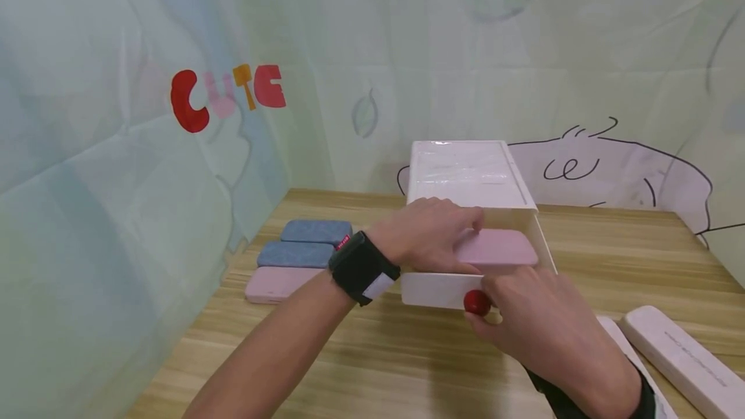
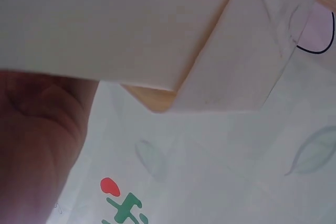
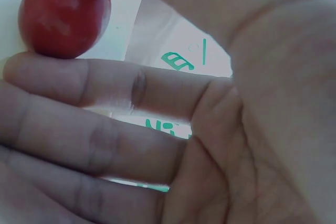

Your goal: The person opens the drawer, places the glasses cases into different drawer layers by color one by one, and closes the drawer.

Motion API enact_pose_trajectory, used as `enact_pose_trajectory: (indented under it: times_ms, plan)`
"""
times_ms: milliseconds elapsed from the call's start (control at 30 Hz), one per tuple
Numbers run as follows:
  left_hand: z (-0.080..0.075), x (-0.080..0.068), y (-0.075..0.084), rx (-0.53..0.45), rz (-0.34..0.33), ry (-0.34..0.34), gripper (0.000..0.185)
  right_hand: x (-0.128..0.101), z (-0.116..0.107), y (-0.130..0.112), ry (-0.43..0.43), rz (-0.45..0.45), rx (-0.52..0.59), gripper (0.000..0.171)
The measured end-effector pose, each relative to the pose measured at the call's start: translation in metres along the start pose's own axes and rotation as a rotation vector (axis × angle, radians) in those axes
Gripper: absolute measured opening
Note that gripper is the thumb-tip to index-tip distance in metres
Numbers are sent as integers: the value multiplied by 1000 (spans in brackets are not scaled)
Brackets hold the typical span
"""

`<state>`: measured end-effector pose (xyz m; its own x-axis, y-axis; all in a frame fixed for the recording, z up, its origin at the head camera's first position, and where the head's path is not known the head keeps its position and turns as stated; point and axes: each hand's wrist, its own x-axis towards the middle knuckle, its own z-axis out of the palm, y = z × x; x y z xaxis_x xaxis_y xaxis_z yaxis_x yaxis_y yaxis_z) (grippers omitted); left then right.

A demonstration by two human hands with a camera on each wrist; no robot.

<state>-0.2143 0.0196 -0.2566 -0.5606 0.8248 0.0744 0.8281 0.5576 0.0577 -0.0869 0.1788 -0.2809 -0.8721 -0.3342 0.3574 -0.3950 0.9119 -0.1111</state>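
A white drawer box [image 1: 465,173] stands at the back middle of the wooden table [image 1: 372,354], its drawer [image 1: 433,291] pulled out toward me. A pink case [image 1: 503,247] lies inside the drawer. My left hand [image 1: 433,235], with a black wrist strap, reaches in from the left and grips the case's near end. My right hand [image 1: 535,322] pinches the red knob [image 1: 477,302] on the drawer front; in the right wrist view the knob [image 3: 64,14] sits between thumb and index finger [image 3: 105,85]. The left wrist view shows only my palm [image 2: 37,145] and a white box wall [image 2: 131,24].
Left of the box lie two blue cases [image 1: 317,231] [image 1: 297,254] and another pink case [image 1: 276,283] in a row. Two long white cases [image 1: 681,354] lie at the front right. A printed sheet with red "CUTE" letters [image 1: 227,92] walls the left and back.
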Motion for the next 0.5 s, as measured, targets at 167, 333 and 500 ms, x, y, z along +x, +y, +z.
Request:
enact_pose_trajectory:
  times_ms: [167,333,500]
  plan:
    - [5,0,0,-3,5,2,53,0,1,0,-33,17,-2,31]
    - [7,0,0,15,-2,7,51,-1,1,0,-34,10,-11,30]
    - [10,0,-1,53,-8,25,52,-1,2,1,-22,0,-18,31]
